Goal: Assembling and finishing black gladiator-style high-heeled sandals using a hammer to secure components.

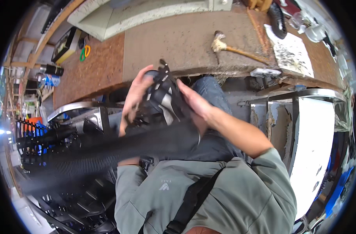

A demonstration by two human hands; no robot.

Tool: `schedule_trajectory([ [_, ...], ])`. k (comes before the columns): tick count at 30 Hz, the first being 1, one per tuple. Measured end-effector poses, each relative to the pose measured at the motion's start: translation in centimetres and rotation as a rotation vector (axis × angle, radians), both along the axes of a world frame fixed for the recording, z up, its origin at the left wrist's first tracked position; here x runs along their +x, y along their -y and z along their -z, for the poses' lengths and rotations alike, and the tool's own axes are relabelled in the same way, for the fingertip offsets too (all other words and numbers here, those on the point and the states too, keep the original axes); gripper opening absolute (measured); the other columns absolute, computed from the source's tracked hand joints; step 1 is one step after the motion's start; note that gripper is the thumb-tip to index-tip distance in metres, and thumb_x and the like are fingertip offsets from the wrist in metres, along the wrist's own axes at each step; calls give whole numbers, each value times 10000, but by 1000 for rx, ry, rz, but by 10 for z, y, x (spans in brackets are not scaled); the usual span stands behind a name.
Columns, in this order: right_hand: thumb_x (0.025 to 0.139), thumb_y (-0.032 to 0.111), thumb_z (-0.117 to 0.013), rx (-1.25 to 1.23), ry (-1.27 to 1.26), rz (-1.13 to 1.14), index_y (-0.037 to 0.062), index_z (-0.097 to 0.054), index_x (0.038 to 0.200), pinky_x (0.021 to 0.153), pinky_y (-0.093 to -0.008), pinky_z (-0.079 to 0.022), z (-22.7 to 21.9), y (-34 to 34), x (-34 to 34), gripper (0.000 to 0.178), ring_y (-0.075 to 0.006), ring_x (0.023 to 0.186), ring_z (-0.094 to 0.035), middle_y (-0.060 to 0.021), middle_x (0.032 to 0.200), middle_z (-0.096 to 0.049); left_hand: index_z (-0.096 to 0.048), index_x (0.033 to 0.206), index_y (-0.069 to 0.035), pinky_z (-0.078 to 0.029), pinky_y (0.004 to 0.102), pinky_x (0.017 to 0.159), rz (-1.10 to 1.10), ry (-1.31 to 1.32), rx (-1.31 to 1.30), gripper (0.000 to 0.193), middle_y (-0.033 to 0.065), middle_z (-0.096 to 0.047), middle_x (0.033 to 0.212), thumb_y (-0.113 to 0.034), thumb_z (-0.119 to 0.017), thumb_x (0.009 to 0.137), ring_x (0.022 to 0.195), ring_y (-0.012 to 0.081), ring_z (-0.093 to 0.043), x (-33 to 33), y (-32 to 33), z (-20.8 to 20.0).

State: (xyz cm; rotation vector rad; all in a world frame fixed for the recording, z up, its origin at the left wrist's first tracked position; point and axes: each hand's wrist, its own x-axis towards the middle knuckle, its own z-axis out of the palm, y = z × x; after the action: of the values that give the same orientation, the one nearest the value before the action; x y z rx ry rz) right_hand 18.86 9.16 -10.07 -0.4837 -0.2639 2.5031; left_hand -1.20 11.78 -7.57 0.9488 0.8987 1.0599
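Between my two hands is a black boot (158, 101), with small light patches and what look like straps on its foot part. Its long dark shaft (108, 150) stretches left across my lap, smeared by motion. My left hand (137, 91) wraps the boot's left side, blurred, with part of its fingers hidden behind it. Against the right side lies my right hand (197, 103), its palm pressed to the black material. The boot is above my thighs, just short of the workbench edge.
A hammer (234, 48) with a wrapped head lies on the workbench (158, 43). Green and orange scissors (85, 53) are at the left, a stained white sheet (291, 50) at the right. Several black pieces are heaped (84, 199) on my left. A metal-framed stand (275, 113) is on my right.
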Motion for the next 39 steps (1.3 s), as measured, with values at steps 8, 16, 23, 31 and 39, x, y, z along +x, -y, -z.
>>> schedule_trajectory([
  [8, 903, 369, -584, 555, 272, 32, 42, -548, 1230, 920, -392, -478, 10, -5, 40, 464, -237, 1036, -603, -125, 1096, -634, -570, 1192, -42, -491, 379, 910, 37, 591, -167, 422, 107, -637, 1122, -344, -478, 913, 1051, 246, -599, -12, 26, 15],
  [16, 607, 354, -821, 1927, 804, 69, 38, -539, 1240, 981, -401, -408, -119, 11, 60, 762, -313, 1173, -495, -152, 1230, -526, -297, 1383, 60, -441, 326, 962, 399, 174, -3, 849, 154, -488, 1297, -395, -705, 793, 1129, 197, -542, 48, 69, -50],
  [23, 576, 313, -817, 1952, 1016, 273, 55, -614, 1128, 882, -375, -463, -125, 17, 62, 642, -307, 1048, -570, -131, 1127, -575, -247, 1420, 1, -368, 338, 1021, 130, 324, -117, 903, 110, -424, 1376, -409, -727, 775, 1219, 181, -458, 57, 133, 3],
  [31, 457, 295, -877, 1889, 995, 246, 72, -642, 1091, 790, -331, -484, -102, -17, 57, 712, -248, 924, -594, -85, 1014, -592, -221, 1429, 25, -333, 359, 1055, 155, 130, -57, 960, 116, -419, 1378, -406, -747, 751, 1261, 220, -424, 38, 99, -18],
  [39, 467, 310, -885, 1748, 981, 373, 8, -654, 1067, 804, -349, -521, -104, -4, 52, 710, -274, 970, -626, -149, 1001, -636, -264, 1405, 36, -292, 352, 1060, 193, 91, -19, 977, 132, -442, 1329, -455, -736, 704, 1240, 220, -428, 43, 89, -27],
])
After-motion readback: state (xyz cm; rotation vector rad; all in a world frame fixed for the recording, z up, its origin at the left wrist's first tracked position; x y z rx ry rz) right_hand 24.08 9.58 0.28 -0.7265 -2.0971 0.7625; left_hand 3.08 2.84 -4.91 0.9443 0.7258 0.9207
